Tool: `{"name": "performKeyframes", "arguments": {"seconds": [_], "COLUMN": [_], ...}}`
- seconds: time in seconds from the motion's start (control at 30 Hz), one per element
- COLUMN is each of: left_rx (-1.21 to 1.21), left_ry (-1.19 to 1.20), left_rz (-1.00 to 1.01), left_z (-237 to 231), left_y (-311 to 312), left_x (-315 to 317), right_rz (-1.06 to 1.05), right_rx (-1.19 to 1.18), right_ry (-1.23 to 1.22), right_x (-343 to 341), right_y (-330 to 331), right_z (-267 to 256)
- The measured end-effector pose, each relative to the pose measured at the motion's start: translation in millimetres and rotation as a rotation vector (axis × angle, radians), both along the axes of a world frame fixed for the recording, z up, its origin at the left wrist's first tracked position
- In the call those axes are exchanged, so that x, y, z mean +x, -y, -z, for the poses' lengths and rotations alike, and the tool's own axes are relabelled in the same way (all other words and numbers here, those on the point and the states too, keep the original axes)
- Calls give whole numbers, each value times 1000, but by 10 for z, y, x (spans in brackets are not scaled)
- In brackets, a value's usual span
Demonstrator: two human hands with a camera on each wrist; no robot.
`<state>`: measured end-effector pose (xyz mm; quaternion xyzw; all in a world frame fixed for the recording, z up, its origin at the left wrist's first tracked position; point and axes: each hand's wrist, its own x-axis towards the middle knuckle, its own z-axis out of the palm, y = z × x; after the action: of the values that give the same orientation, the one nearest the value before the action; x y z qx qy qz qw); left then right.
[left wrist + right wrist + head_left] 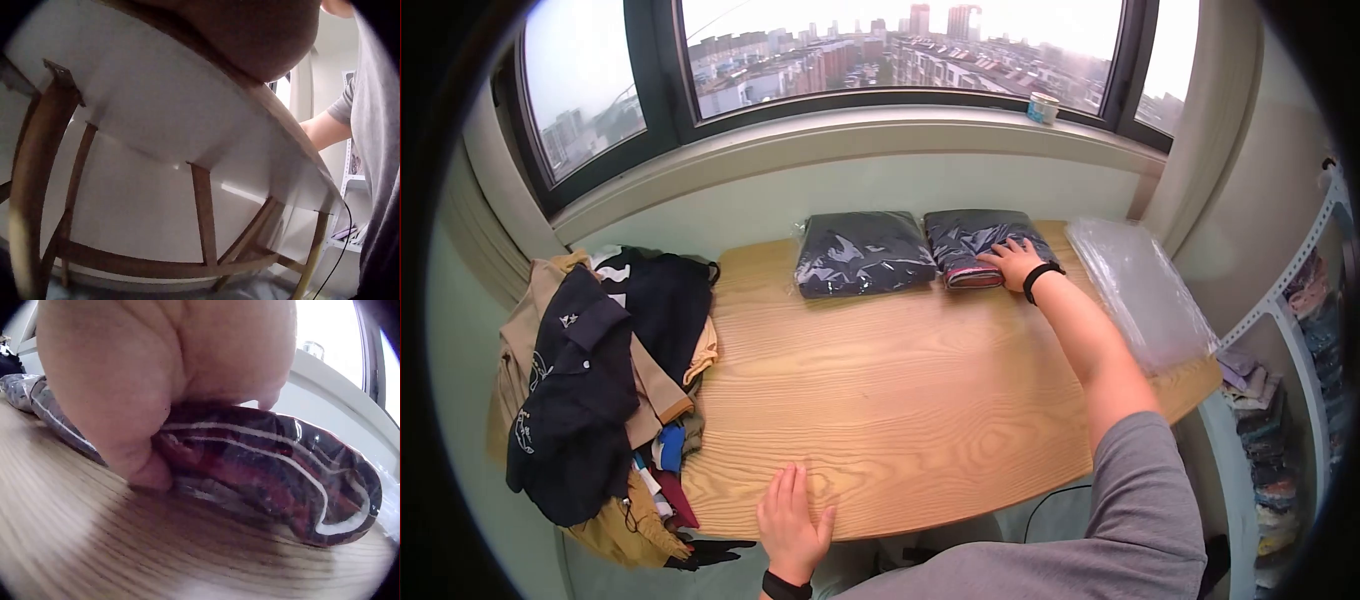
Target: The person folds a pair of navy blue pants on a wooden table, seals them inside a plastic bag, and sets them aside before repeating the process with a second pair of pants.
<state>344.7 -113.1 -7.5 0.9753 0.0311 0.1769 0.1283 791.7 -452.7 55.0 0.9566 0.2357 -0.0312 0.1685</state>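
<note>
In the head view, my right hand (pixel 1017 265) rests with spread fingers on the right one of two plastic-wrapped dark bundles (pixel 975 232). The right wrist view shows part of this hand (pixel 169 375) low against the side of the wrapped bundle (pixel 269 469), where red and white layers show through the film. The other dark bundle (pixel 865 255) lies just left of it. My left hand (pixel 793 520) lies flat at the table's front edge, fingers extended, holding nothing. The left wrist view shows only part of that hand (pixel 269 37), above the table's underside.
A pile of loose clothes (pixel 590 380) covers the left end of the wooden table (pixel 870 400). Clear plastic bags (pixel 1142 290) lie at the right end. A small can (pixel 1043 108) stands on the sill; a shelf (pixel 1265 300) with folded items is at the right.
</note>
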Motion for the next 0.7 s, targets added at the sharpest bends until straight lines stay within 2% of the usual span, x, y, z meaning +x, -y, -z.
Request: {"name": "performKeyframes", "arguments": {"seconds": [0.13, 0.23, 0.27, 0.37, 0.47, 0.5, 0.53, 0.57, 0.6, 0.63, 0.67, 0.7], "left_rx": [-3, -35, -22, 6, 8, -2, 4, 6, 7, 12, 7, 4], "left_ry": [-15, -16, -11, 13, 19, 9, -2, 15, 34, 29, 30, 28], "left_rz": [5, 19, 7, 10, 0, -1, -51, -28, -5, -56, -33, -4], "left_z": [-36, -48, -36, 14, 26, 3, -5, -8, -13, -22, -28, -32], "left_y": [15, 20, 21, 16, 22, 11, 3, 11, 17, 16, 22, 18], "left_x": [1, -9, -10, 0, 0, -4, -18, -12, -2, -4, -3, -5], "right_rz": [58, 173, 237, 432, 393, 350, 293, 136, -38, -64, 127, 217], "right_rx": [-14, -70, 4, 279, 292, 363, 495, 719, 920, 1156, 1425, 1631], "right_ry": [42, 250, 302, 207, 177, 150, 73, 61, -38, -236, -534, -742], "right_x": [100, 13, 59, -126, -458, -650, -947, -830, -982, -1286, -1630, -2000], "right_y": [-95, -193, -194, -222, -214, -266, -343, -289, -316, -451, -617, -762], "right_z": [63, 109, 227, 260, 248, 180, 17, 293, 332, 211, 75, -85]}}
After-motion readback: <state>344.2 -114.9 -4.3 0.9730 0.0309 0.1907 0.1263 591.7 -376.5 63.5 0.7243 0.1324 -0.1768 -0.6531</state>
